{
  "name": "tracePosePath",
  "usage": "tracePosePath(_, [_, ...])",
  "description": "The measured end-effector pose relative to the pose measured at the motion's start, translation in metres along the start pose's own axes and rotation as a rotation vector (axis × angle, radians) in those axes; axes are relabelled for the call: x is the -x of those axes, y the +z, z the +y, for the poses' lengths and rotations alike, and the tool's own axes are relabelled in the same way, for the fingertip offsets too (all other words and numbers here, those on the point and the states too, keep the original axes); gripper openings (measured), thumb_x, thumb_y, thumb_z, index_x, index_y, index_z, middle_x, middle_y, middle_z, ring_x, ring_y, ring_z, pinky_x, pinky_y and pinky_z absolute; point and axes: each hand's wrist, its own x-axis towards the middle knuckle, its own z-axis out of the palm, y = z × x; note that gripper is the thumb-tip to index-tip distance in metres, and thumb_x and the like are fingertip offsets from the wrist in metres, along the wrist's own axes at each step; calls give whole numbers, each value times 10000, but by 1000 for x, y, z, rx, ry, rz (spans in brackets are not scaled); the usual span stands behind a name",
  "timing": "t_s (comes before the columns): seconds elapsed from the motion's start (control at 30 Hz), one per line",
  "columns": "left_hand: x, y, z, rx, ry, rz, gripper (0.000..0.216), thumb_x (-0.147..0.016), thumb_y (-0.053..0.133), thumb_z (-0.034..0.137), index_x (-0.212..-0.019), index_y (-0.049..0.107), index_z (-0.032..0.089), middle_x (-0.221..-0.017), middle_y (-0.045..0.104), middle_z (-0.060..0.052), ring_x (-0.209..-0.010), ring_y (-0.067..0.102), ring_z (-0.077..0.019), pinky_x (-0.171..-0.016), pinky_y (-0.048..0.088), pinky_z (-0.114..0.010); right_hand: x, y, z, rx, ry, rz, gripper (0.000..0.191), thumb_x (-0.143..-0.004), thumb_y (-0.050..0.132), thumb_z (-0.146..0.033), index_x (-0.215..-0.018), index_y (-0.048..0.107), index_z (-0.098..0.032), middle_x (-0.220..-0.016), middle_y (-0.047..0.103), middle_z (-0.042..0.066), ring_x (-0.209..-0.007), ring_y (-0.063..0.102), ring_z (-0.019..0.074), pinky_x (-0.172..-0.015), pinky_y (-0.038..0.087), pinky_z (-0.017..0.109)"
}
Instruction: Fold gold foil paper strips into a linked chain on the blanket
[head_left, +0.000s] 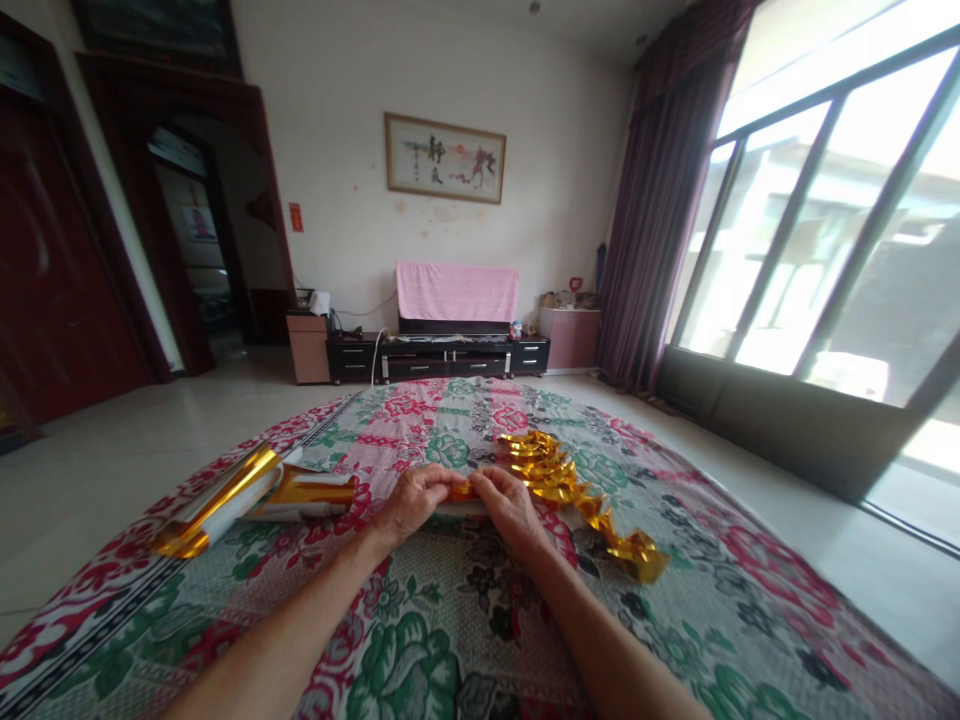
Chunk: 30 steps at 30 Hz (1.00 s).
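Note:
Between my two hands is a small strip of shiny gold foil paper (462, 491), held low over the patterned cloth. My left hand (417, 500) pinches its left end between thumb and fingers. At the other end my right hand (507, 502) is closed on it in the same way. Just right of my right hand lie several folded gold foil pieces (559, 480), trailing in a row toward me. To the left rest gold foil sheets with white backs, one rolled sheet (225, 500) and another curled sheet (311, 492).
A floral cloth (420, 640) in red, green and grey covers the surface under my hands. Beyond it stands a low black cabinet (450, 362) with a pink towel (457, 290) draped over something. Large windows (810, 230) are on the right.

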Motion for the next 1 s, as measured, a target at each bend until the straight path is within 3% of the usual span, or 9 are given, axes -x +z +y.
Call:
tracePosePath(0.1, [1, 0, 1, 32, -1, -5, 247, -649, 522, 161, -791, 724, 157, -812, 669, -39, -798, 576, -169, -758, 435, -265, -2, 0, 6, 2, -39, 3, 276, -729, 556, -419, -722, 589, -145, -613, 484, -25, -539, 406, 81, -464, 351, 174])
tracePosePath(0.27, [2, 2, 1, 182, -157, 25, 329, -637, 570, 200, -941, 682, 143, -837, 675, -30, -707, 568, -139, -672, 426, -242, -3, 0, 9, -2, -33, -5, 283, -741, 540, -430, -755, 593, -153, -631, 495, -21, -557, 425, 88, -481, 358, 180])
tracePosePath(0.43, [3, -1, 0, 253, -225, 25, 337, -611, 580, 202, -922, 682, 121, -654, 652, -2, -547, 508, -103, -568, 383, -220, -2, 1, 6, -23, -16, 21, 281, -722, 553, -427, -769, 582, -152, -622, 496, -25, -535, 411, 85, -470, 356, 184])
tracePosePath(0.6, [3, -2, -5, 415, -232, -33, 360, -641, 563, 220, -978, 662, 140, -790, 678, -23, -672, 573, -140, -636, 420, -241, -2, 1, 7, -7, -13, 38, 272, -713, 554, -419, -787, 577, -158, -624, 492, -33, -511, 400, 82, -459, 357, 191])
tracePosePath(0.77, [2, -1, -7, 384, -234, -27, 342, -679, 588, 308, -965, 665, 138, -767, 680, -34, -648, 574, -147, -623, 421, -254, -3, 1, 10, 33, -52, 49, 246, -728, 537, -388, -781, 579, -151, -607, 490, -34, -509, 392, 79, -471, 332, 191])
tracePosePath(1.0, [1, 0, -5, 329, -265, 18, 291, -614, 631, 270, -862, 685, 127, -690, 674, -17, -588, 550, -121, -602, 398, -234, -1, 2, 6, 82, -94, 79, 230, -708, 546, -367, -768, 588, -149, -610, 520, -21, -536, 428, 95, -506, 360, 202])
